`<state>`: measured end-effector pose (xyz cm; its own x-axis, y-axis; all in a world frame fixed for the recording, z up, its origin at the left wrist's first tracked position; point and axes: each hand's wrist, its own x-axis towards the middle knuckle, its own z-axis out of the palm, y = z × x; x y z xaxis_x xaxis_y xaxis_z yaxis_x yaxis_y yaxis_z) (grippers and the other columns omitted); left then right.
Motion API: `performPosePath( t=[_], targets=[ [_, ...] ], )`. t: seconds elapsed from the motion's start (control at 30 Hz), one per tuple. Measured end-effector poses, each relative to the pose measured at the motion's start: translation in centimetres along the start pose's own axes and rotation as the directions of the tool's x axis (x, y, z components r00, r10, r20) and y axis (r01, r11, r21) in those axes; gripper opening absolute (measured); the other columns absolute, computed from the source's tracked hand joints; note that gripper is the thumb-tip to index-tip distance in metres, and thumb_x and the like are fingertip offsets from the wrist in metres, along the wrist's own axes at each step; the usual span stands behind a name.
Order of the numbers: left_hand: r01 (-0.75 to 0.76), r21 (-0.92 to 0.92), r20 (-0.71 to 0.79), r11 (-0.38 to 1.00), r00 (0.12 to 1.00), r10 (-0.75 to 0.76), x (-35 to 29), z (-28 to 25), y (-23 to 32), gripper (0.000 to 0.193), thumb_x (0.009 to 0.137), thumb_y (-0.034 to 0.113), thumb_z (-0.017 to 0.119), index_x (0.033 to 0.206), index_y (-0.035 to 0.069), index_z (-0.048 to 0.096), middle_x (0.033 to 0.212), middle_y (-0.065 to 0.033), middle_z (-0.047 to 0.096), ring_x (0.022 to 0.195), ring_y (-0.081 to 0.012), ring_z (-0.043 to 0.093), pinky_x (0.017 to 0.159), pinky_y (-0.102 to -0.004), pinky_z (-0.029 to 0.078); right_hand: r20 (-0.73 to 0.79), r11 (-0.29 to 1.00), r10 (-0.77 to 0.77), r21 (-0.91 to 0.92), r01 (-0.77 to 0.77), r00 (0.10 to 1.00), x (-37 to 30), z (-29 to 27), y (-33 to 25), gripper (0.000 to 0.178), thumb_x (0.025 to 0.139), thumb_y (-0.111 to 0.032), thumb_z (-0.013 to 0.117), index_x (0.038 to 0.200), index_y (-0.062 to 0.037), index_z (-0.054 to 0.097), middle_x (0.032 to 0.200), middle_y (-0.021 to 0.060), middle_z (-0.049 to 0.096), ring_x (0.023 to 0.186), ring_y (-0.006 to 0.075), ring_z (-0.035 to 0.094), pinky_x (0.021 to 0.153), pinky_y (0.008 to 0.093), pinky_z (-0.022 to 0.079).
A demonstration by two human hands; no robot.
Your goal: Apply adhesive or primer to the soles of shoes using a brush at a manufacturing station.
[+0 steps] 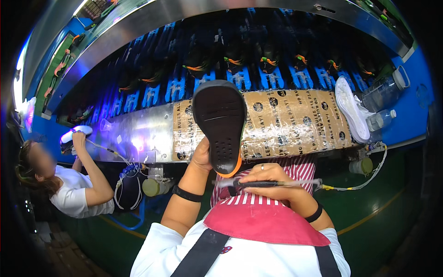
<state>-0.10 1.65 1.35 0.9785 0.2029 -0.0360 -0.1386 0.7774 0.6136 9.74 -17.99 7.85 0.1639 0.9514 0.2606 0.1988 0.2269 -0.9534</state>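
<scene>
Singly gripped: long black shoe sole with an orange heel rim (220, 115)

Left hand (201, 157): closed on the sole's left edge near the heel; fingers behind it hidden. Right hand (267, 174): closed round a slim black-and-grey pen-shaped tool (258, 183), its blurred left end just below the heel.
Risks, as judged: sole may tip or twist, being held by one hand at the narrow end; tool end may mark the orange rim, lying so near; thin pale hose (355, 188), seen behind the tool, may drag if pulled.
Condition of sole: matt, dark, creased across the broad forefoot; rows of small holes toward the glossier heel.
Position: upheld before the bench covering of printed brown cardboard under clear film (295, 122), toe end away from the wearer.
</scene>
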Motion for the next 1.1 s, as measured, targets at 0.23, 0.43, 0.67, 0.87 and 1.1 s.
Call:
performPosePath(
  t=[0.23, 0.43, 0.67, 0.87, 1.1],
  targets=[
    [0.031, 0.135, 0.015, 0.990, 0.999, -0.033, 0.0, 1.0, 1.7, 0.054, 0.083, 0.041, 0.055, 0.112, -0.004, 0.051, 0.102, -0.0158, 0.060, 0.088, -0.0217, 0.061, 0.077, -0.0335, 0.050, -0.090, 0.969, -0.108, -0.232, 0.085, 0.990, 0.4, 0.9, 0.4, 0.020, 0.069, -0.004, 0.069, 0.089, -0.0032, 0.065, 0.067, 0.0096, 0.059, 0.062, 0.0205, 0.058, 0.056, 0.0289, 0.045],
    [0.230, 0.324, -0.014, 0.918, 0.971, -0.238, 0.2, 0.5, 3.0, 0.037, 0.089, 0.027, 0.050, 0.106, -0.005, 0.055, 0.095, -0.0129, 0.063, 0.082, -0.0160, 0.062, 0.074, -0.0276, 0.049, -0.174, 0.960, -0.149, -0.261, 0.100, 0.974, 0.5, 1.0, 0.0, 0.021, 0.069, -0.004, 0.069, 0.090, -0.0026, 0.065, 0.073, 0.0103, 0.062, 0.063, 0.0219, 0.058, 0.057, 0.0294, 0.045],
    [0.378, 0.480, -0.063, 0.792, 0.915, -0.398, 0.8, 1.3, 4.0, 0.035, 0.090, 0.025, 0.049, 0.106, -0.005, 0.056, 0.097, -0.0112, 0.062, 0.086, -0.0135, 0.060, 0.077, -0.0271, 0.048, 0.034, 0.963, -0.147, -0.223, 0.151, 0.988, 0.3, 1.2, 0.6, 0.024, 0.068, -0.003, 0.069, 0.091, -0.0039, 0.065, 0.072, 0.0090, 0.061, 0.063, 0.0222, 0.058, 0.058, 0.0298, 0.046],
    [0.415, 0.664, -0.099, 0.622, 0.873, -0.477, 1.3, 1.9, 3.6, 0.038, 0.091, 0.028, 0.048, 0.115, -0.001, 0.054, 0.094, -0.0080, 0.063, 0.080, -0.0104, 0.058, 0.073, -0.0240, 0.047, -0.070, 0.910, -0.169, -0.393, 0.129, 0.983, 1.0, 2.0, 0.8, 0.024, 0.067, -0.004, 0.069, 0.090, -0.0042, 0.065, 0.072, 0.0097, 0.061, 0.063, 0.0224, 0.058, 0.055, 0.0289, 0.046],
    [0.482, 0.725, -0.188, 0.493, 0.827, -0.530, 0.9, 2.3, 4.7, 0.036, 0.091, 0.026, 0.048, 0.115, 0.001, 0.054, 0.094, -0.0071, 0.063, 0.080, -0.0093, 0.057, 0.072, -0.0223, 0.047, 0.087, 0.965, -0.122, -0.223, 0.138, 0.989, 0.2, 2.2, 1.4, 0.023, 0.068, -0.004, 0.069, 0.090, -0.0045, 0.065, 0.068, 0.0090, 0.060, 0.061, 0.0221, 0.058, 0.055, 0.0306, 0.046]
  ],
)
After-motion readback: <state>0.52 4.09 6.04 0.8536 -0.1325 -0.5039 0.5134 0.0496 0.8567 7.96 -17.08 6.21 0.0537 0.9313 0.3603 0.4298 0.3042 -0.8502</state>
